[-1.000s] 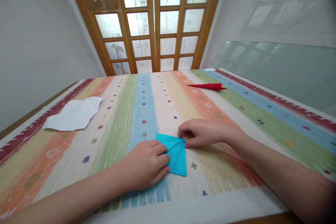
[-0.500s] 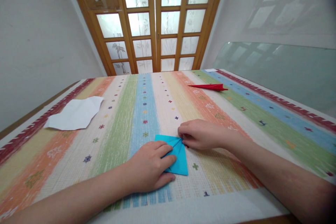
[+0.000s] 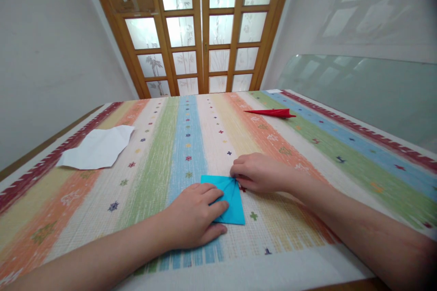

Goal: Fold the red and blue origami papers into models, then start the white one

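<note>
fingertips (image 3: 235,173) of the right hand (image 3: 261,173) are bunched close together and press on the far right corner of the folded blue paper square (image 3: 232,200), where the creases meet. the left hand (image 3: 196,216) lies flat and spread open on the near left part of the same paper and holds it down on the table. neither hand lifts the paper; it lies flat between them, near the front edge of the table.

a second ago the left hand sat a bit lower and the blue paper showed more of its near tip. now the left fingers have slid further over the paper, and the right fingertips have moved in a little on the corner. it looks like a fold is being pressed flat.

the striped cloth (image 3: 164,145) on the table has bands of green, blue, orange and red with tiny stars. a crumpled white paper sheet (image 3: 97,148) lies far to the left. a thin red folded paper plane (image 3: 271,112) lies far back on the right. behind the table stand wooden doors with frosted glass panes (image 3: 201,27) and plain grey walls.
</note>
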Available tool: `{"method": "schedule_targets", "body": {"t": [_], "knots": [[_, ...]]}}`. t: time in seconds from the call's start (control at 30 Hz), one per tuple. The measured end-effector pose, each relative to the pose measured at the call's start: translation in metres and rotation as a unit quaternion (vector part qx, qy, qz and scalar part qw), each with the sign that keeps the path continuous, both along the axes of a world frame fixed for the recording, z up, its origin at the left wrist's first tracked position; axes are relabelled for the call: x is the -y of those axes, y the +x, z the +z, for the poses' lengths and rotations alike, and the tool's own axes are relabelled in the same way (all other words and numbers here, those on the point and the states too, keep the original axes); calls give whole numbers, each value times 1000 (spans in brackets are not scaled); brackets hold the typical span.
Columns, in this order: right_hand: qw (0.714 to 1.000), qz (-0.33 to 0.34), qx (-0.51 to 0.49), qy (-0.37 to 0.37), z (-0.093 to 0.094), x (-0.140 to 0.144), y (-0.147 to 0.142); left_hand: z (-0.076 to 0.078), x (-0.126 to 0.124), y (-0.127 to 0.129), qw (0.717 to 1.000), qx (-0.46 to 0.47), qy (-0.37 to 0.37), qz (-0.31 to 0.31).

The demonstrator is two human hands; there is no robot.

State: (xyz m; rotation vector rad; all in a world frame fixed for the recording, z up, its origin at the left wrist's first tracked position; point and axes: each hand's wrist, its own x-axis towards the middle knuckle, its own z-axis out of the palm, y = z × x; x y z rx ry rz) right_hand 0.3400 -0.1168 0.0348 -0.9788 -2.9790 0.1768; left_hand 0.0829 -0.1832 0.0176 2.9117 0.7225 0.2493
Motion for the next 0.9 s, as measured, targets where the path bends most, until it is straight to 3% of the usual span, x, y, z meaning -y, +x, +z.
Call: {"method": "schedule_targets", "body": {"t": [0.43, 0.73, 0.9], "knots": [[994, 13, -74, -83, -7, -16, 13, -1, -2, -1, 1000, 10, -1, -8], [981, -42, -130, -138, -15, -25, 20, -1, -3, -1, 1000, 24, -1, -9], [967, -37, -144, -205, -10, -26, 23, -1, -3, -1, 999, 32, -1, -9]]}}
